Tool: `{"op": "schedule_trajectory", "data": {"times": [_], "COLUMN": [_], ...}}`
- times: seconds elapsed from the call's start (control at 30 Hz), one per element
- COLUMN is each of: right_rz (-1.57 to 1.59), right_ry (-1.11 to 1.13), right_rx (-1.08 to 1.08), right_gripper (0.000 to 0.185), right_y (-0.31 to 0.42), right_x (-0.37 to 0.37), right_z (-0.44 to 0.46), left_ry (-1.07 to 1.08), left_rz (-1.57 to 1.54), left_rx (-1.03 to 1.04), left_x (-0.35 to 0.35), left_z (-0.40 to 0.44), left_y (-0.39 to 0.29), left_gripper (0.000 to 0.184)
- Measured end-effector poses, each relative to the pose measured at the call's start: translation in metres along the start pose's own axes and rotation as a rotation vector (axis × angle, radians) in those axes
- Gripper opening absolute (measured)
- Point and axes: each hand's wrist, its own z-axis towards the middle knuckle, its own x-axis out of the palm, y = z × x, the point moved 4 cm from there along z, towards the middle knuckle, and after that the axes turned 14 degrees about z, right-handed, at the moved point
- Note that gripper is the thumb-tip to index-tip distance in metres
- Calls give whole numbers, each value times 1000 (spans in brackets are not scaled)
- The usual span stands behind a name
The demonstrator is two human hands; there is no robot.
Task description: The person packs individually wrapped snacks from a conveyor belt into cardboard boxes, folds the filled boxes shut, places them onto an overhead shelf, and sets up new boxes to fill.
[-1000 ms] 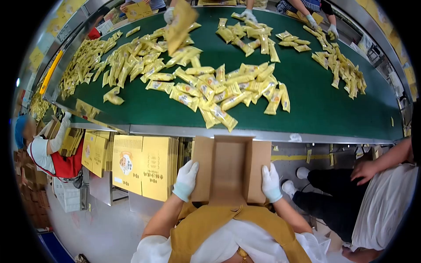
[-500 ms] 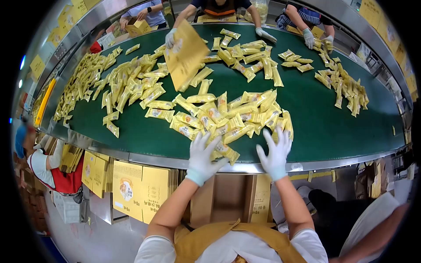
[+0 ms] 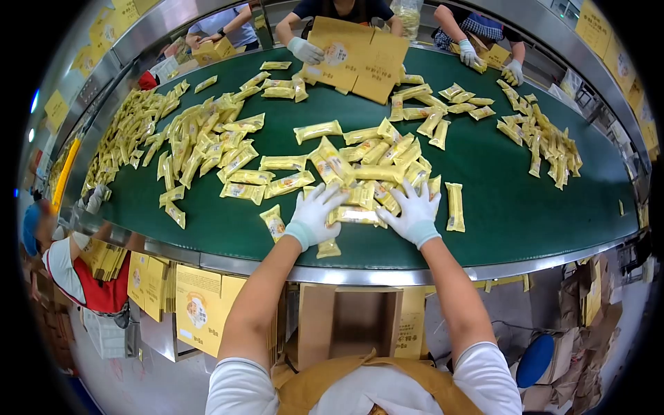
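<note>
My left hand [image 3: 317,216], in a white glove, presses with spread fingers against the left side of a heap of yellow wrapped snack packets [image 3: 377,173]. On the heap's right side, my right hand [image 3: 413,214] lies open, fingers apart and touching packets. Between both hands a packet [image 3: 356,215] lies crosswise, with others stacked behind it. One packet [image 3: 328,248] sits just below my left hand, and another [image 3: 273,223] is to its left. A single upright-lying packet [image 3: 454,207] rests right of my right hand.
The green belt [image 3: 526,221] bears more packet piles at left [image 3: 200,138] and right [image 3: 546,142]. Across it, a co-worker's gloved hand [image 3: 306,51] holds a flat yellow carton [image 3: 360,59]. An open carton [image 3: 366,315] stands below the metal edge [image 3: 346,275] before me.
Both my hands have moved forward onto the belt and closer together, pushing packets into a tighter heap. The co-worker opposite has swung the carton to the right.
</note>
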Motion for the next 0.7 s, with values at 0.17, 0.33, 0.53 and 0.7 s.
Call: {"op": "schedule_trajectory", "data": {"times": [0.17, 0.33, 0.53, 0.7], "right_rz": [67, 113, 541, 35], "right_ry": [58, 50, -294, -159], "right_rx": [-77, -201, -102, 265], "right_gripper": [60, 42, 42, 59], "right_y": [-24, -44, -42, -68], "right_x": [-6, -16, -51, -23], "right_z": [-39, -81, -97, -74], "left_ry": [66, -93, 80, 71], "left_rz": [-11, 30, 107, 44], "left_rx": [222, -44, -392, -254], "left_x": [-8, -20, -8, -14], "left_z": [-33, -56, -82, -81], "left_y": [-1, 0, -17, -23], "left_gripper": [74, 82, 80, 63]}}
